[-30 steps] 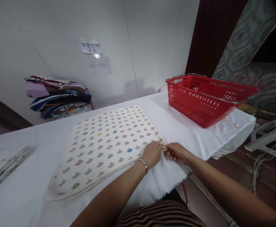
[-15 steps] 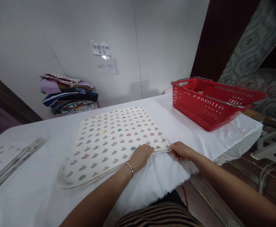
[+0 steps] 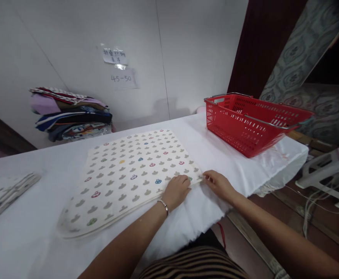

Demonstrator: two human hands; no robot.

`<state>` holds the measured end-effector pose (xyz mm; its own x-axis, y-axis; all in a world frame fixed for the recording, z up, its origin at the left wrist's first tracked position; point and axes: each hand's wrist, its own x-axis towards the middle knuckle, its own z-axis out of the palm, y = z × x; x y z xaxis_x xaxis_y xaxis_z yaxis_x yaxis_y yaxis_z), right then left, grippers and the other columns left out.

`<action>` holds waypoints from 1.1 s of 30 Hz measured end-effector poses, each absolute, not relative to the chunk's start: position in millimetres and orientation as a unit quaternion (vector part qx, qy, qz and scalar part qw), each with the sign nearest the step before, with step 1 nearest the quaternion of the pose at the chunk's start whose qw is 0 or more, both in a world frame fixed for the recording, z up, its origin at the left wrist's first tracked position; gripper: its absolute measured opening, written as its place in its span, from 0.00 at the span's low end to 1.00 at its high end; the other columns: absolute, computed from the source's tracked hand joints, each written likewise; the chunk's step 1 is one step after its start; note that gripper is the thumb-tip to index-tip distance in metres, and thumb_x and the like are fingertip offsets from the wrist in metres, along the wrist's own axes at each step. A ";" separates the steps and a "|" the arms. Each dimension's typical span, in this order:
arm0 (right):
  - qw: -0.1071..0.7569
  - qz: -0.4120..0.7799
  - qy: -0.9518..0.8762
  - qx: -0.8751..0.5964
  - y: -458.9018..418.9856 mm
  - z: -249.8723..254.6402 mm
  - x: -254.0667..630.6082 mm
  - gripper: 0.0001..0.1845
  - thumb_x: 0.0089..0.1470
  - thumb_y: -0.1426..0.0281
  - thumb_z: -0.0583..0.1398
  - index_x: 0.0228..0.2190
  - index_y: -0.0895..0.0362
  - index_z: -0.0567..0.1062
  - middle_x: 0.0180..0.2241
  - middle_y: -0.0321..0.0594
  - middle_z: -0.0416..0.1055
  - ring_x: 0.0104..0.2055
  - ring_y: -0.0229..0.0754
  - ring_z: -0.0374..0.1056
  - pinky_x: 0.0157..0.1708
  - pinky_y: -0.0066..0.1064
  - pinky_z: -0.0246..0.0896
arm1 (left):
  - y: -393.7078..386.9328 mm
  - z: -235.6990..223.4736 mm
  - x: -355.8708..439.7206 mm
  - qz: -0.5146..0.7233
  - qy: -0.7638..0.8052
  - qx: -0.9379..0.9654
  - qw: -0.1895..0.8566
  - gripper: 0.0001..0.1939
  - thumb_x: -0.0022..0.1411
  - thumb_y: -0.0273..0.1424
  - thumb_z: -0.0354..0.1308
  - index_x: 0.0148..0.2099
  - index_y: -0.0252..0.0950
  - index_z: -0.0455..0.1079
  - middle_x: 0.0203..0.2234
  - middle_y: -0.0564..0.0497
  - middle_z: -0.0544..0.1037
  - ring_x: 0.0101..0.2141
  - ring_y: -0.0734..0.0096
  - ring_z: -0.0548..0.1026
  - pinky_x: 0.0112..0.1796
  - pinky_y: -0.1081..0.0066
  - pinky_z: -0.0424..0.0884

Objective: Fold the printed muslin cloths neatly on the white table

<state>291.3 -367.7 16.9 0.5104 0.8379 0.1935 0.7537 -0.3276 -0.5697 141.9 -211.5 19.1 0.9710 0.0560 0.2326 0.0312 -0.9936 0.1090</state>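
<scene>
A folded cream cloth (image 3: 120,174), printed with grey and coloured mushroom-like shapes, lies flat on the white-covered table. My left hand (image 3: 177,190) rests palm down on its front edge near the right corner, fingers laid over the fabric and a bracelet at the wrist. At that front right corner, my right hand (image 3: 217,184) has its fingertips drawn together on the cloth's edge; the thumb is partly hidden. Layered edges show along the near side, and the near left corner is rounded.
A red plastic basket (image 3: 245,131) with metal handles stands at the table's back right. Another folded printed cloth (image 3: 9,197) lies at the left. Behind the table is a pile of clothes (image 3: 73,116) against the wall. A white stool (image 3: 326,178) stands at the right.
The whole view has shifted, so the table and basket appear farther left. My right hand's fingers look less curled at the corner; my left hand stays on the front edge.
</scene>
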 end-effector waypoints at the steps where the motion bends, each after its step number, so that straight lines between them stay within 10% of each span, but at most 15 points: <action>1: 0.305 0.062 -0.510 -0.802 -369.6 16.2 291.1 0.12 0.52 0.70 0.54 0.40 0.53 0.70 0.35 0.38 0.68 0.33 0.38 0.64 0.32 0.28 0.56 | -211.3 18.7 141.8 0.120 0.028 0.991 0.059 0.04 0.60 0.30 0.52 0.38 0.37 0.64 0.38 0.50 0.69 0.40 0.67 0.66 0.38 0.67 0.62; 18: 0.307 0.042 -0.546 -0.778 -360.7 13.9 288.7 0.12 0.55 0.72 0.53 0.37 0.52 0.74 0.38 0.40 0.66 0.39 0.41 0.63 0.38 0.31 0.59 | -204.2 20.4 146.0 0.149 0.087 0.966 0.190 0.10 0.62 0.25 0.43 0.38 0.37 0.64 0.38 0.51 0.70 0.38 0.72 0.67 0.39 0.70 0.65; 33: 0.294 0.038 -0.556 -0.777 -361.4 13.3 289.0 0.11 0.55 0.72 0.52 0.36 0.54 0.74 0.39 0.41 0.66 0.39 0.41 0.63 0.37 0.31 0.60 | -211.9 18.1 152.8 0.113 0.062 0.991 0.025 0.13 0.63 0.26 0.43 0.36 0.35 0.69 0.47 0.47 0.68 0.45 0.63 0.64 0.42 0.62 0.63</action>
<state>289.0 -361.4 13.3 0.3794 0.8858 0.2673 0.8407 -0.2094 -0.4994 152.8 -211.9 18.1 0.9670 0.1283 0.2202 0.1171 -0.9911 0.0634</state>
